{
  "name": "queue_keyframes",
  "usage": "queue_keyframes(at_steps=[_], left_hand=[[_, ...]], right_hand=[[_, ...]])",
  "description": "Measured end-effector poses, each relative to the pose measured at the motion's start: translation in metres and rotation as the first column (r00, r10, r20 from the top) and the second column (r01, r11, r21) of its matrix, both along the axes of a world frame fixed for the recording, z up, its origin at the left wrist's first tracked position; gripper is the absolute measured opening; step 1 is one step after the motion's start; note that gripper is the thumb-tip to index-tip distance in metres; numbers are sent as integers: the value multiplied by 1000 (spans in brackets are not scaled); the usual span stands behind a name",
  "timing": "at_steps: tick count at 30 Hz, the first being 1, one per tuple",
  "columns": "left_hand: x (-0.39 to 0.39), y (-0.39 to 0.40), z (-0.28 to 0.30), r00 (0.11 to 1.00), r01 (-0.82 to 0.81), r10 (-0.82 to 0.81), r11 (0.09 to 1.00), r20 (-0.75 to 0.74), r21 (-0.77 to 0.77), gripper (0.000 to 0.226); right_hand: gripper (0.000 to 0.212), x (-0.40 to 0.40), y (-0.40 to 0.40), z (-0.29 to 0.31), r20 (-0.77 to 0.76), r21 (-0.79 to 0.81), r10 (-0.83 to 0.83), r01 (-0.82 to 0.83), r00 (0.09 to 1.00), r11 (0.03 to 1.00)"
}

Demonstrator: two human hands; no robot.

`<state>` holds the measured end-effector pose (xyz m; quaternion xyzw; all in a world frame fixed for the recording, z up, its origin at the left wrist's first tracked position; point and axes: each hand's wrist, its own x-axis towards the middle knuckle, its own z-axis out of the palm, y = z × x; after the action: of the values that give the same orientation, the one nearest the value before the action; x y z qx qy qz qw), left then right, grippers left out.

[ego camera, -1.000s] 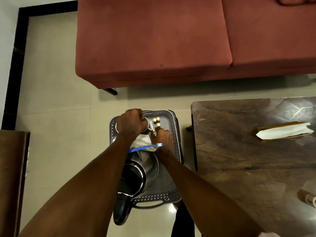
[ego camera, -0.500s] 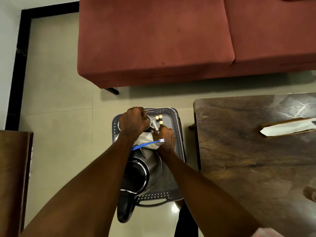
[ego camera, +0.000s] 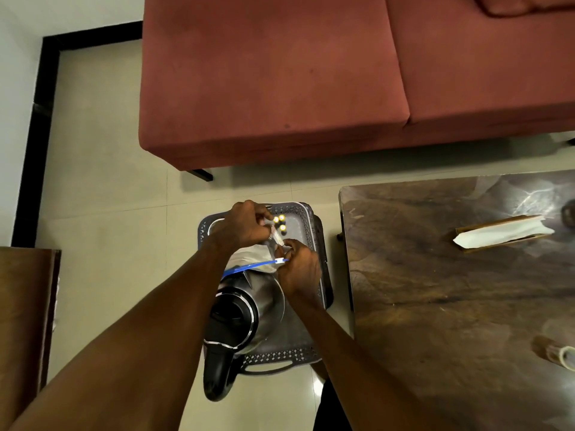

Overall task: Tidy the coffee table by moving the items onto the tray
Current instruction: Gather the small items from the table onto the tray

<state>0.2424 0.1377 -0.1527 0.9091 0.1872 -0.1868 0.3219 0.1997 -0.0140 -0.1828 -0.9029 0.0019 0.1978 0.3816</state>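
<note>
A grey perforated tray (ego camera: 312,217) sits low between the sofa and the coffee table (ego camera: 451,290). On it stand a steel kettle with a black lid and handle (ego camera: 245,309), a white zip bag with a blue seal (ego camera: 252,259), and three small gold-topped batteries (ego camera: 280,222) at the far end. My left hand (ego camera: 244,227) pinches a small pale cylinder (ego camera: 277,238) above the bag. My right hand (ego camera: 300,270) grips the bag's edge at the white slider. A round metal rim (ego camera: 217,226) shows beside my left hand, mostly hidden.
A folded white paper packet on brown card (ego camera: 504,234) lies on the coffee table, with a small roll-like item (ego camera: 560,356) near its right edge. A red sofa (ego camera: 280,82) stands behind the tray. A wooden surface (ego camera: 25,306) is at the left.
My left hand has lifted off the round metal item and now pinches the small cylinder towards the bag opening. My right hand stays on the bag's slider end. The view shifted slightly.
</note>
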Motion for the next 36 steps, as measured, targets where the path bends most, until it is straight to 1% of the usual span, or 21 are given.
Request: queue_keyframes(at_steps=[3,5,7,9,12,15,17,19,21,24,28,30,33,36], left_hand=[[-5,-1,4,998,-47,45,997,-40,-53,15],[-7,-2,7,994,-105,100,989,-50,-108,11],[-9,-5,10,987,-149,138,976,-83,-157,13],[-11,-8,12,985,-161,150,976,-84,-147,18],[-9,-15,13,993,-113,112,993,-26,-41,20],[-7,-22,12,999,-51,49,994,20,98,9],[-6,-26,12,1000,0,1,982,-1,187,7],[-5,-27,13,997,68,-59,952,-41,298,13],[-4,-27,12,994,110,-94,920,-60,377,20],[0,-27,7,988,152,-120,883,-100,445,29],[5,-29,-3,982,185,-141,840,-124,510,29],[7,-29,-7,982,184,-140,832,-123,523,30],[9,-29,-14,980,195,-144,821,-136,536,30],[10,-29,-18,978,198,-134,823,-157,532,30]], right_hand=[[20,1,-3,2,-4,93,23,-23,1000,995],[23,1,-3,3,-36,85,34,-31,999,996],[22,2,-4,3,-71,65,37,-33,997,997],[23,3,-7,3,-121,49,16,-10,992,999],[34,3,-12,2,-198,33,-35,43,980,999],[33,0,-18,0,-226,51,-15,27,974,998],[30,-1,-21,-3,-231,56,0,13,973,998],[27,-3,-24,-7,-242,52,19,-7,970,999],[23,-5,-24,-11,-242,48,32,-21,970,999],[19,-9,-23,-16,-222,55,54,-43,974,998],[16,-10,-20,-20,-185,47,46,-37,982,998],[15,-9,-19,-21,-187,47,65,-57,980,997],[13,-6,-16,-22,-231,40,82,-74,970,996],[17,-5,-17,-23,-242,52,111,-102,964,993]])
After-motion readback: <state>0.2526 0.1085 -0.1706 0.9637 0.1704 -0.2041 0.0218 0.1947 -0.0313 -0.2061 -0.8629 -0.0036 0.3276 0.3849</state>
